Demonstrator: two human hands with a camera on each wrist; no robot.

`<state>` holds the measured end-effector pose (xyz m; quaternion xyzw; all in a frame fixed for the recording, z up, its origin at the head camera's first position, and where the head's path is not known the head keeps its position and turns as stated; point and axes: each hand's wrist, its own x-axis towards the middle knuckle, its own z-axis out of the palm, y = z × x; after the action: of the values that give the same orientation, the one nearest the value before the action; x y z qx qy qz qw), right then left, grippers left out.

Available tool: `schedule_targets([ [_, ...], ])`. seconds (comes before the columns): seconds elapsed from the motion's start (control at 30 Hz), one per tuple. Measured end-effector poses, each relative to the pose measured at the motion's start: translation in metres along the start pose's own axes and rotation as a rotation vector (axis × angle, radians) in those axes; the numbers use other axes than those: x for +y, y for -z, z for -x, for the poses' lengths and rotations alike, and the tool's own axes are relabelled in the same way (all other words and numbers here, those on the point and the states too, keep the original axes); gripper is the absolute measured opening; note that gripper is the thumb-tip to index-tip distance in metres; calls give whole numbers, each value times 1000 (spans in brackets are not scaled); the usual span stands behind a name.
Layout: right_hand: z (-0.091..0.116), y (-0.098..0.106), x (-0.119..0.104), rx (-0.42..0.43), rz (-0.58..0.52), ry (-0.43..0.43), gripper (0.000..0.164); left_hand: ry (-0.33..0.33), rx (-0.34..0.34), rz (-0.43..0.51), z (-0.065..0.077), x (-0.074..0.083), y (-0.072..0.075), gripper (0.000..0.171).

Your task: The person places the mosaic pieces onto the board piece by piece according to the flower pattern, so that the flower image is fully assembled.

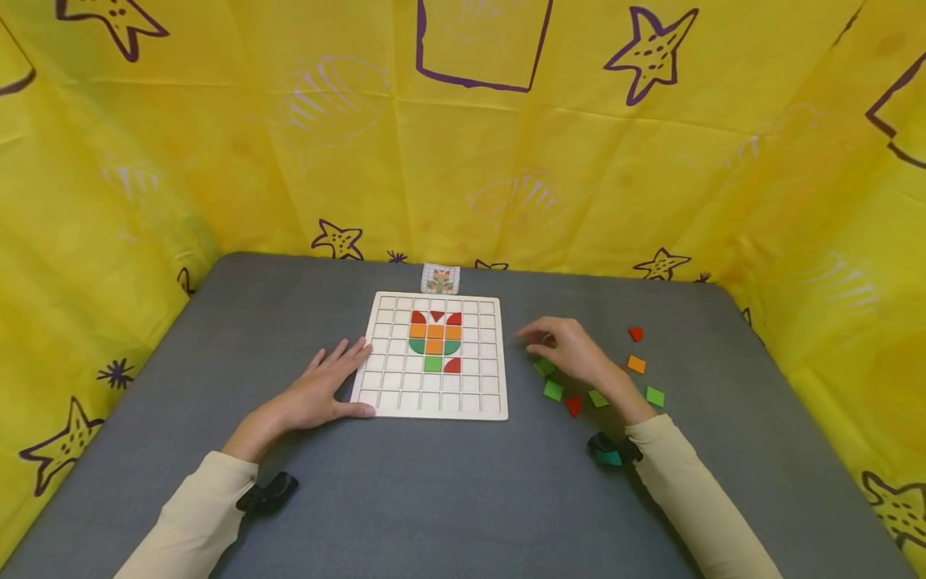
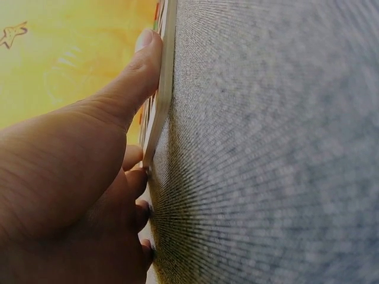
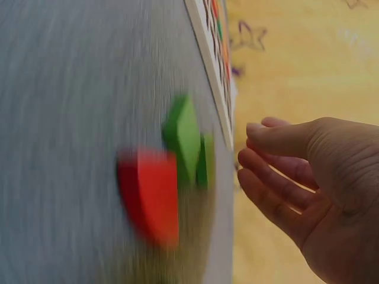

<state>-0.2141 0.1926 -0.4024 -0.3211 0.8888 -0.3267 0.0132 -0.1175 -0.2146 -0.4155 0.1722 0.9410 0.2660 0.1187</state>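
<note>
My left hand [image 1: 321,394] lies with fingers spread, touching but not gripping the board [image 1: 483,394] just right of them; a push there could skew it. My right hand [image 1: 570,347] has fingers loosely bent, apparently empty; a careless dip could scatter the green tiles [image 1: 553,390] near them. I read no lettering.

Your head view was evenly bright, with soft shadows beside your sleeves [image 1: 705,494] toward the near edge of the table [image 1: 434,498]. Blur smeared the red piece [image 3: 154,198] and green pieces [image 3: 188,136] in your right wrist view; in the left, your left hand [image 2: 77,165] looked dim against glowing cloth [image 2: 65,47].
</note>
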Motion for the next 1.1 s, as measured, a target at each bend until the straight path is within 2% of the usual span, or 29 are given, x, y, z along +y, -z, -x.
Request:
schedule_targets([
  [0.27,15,35,37,76,14,-89,24,8,15,-1,4,-4,-1,104],
  [0.6,48,69,73,154,101,-236,24,9,0,-10,-1,-3,-1,104],
  [0.9,71,90,105,193,175,-335,27,17,-5,-6,-1,-4,-2,105],
  [1.1,76,94,110,171,190,-401,36,19,-8,-4,-1,-3,-1,105],
])
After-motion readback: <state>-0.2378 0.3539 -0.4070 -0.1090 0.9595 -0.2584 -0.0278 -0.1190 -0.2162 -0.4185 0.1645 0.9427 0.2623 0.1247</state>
